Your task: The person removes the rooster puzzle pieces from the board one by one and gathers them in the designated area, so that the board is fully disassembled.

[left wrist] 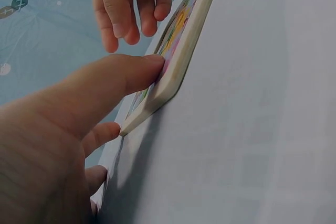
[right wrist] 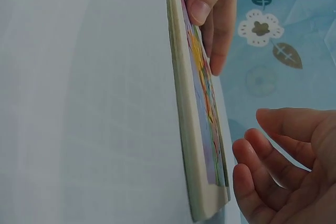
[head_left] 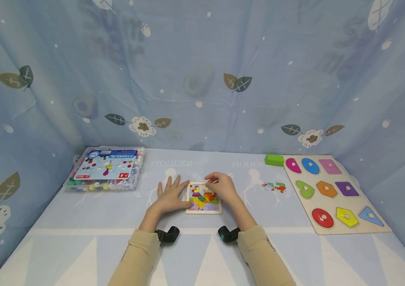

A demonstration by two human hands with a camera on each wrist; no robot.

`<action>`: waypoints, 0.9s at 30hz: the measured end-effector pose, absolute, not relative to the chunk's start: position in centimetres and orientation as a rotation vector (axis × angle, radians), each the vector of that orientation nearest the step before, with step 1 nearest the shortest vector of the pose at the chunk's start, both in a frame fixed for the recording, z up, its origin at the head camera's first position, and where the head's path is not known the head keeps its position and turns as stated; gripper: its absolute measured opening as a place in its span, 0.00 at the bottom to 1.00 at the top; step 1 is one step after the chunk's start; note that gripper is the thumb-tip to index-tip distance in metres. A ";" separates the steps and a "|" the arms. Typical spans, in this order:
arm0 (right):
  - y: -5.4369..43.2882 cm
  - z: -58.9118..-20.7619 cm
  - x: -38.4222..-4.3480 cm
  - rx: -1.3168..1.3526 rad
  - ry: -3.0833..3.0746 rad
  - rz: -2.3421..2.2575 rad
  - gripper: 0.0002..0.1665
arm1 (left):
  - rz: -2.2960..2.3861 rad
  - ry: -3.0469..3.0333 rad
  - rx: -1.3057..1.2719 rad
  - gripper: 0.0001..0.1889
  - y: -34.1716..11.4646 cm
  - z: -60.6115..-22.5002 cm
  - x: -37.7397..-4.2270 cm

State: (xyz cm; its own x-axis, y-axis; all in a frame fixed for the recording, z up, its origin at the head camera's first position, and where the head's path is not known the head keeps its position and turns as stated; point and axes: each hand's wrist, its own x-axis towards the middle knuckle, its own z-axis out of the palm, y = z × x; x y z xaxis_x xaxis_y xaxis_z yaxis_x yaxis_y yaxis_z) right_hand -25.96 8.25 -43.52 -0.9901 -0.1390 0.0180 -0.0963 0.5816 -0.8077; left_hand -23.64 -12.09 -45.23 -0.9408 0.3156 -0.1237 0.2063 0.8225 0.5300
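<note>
A small square jigsaw puzzle (head_left: 204, 201) with a rooster picture lies in a pale wooden frame on the table. My left hand (head_left: 169, 199) spreads its fingers at the left side, and its thumb (left wrist: 144, 72) presses on the frame's near-left corner area. Over the upper right of the puzzle hovers my right hand (head_left: 224, 188), loosely bent. The right wrist view shows a gap between its thumb and fingers (right wrist: 262, 166), with nothing seen between them. That hand hides part of the puzzle's upper right. To the right lie loose puzzle pieces (head_left: 274, 186), close together.
On the left is a clear plastic box (head_left: 106, 169) of colourful parts with a printed card. A wooden shape board (head_left: 334, 194) with knobbed pieces lies at the right. Beside its far corner sits a green block (head_left: 274, 160). Patterned blue curtain (head_left: 195, 79) surrounds the table.
</note>
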 end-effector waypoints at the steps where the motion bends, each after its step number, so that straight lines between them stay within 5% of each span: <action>1: 8.2 -43.5 -25.9 -0.208 2.750 -1.393 0.10 | 0.780 2.800 0.405 0.44 -12.1 -45.3 -23.6; 13: 6.9 -43.6 -26.0 -0.289 2.802 -1.164 0.03 | 0.794 2.798 0.417 0.44 -12.2 -45.3 -23.7; 27: 6.1 -43.9 -26.0 -0.408 2.881 -0.937 0.07 | 0.805 2.793 0.417 0.44 -12.2 -45.4 -23.7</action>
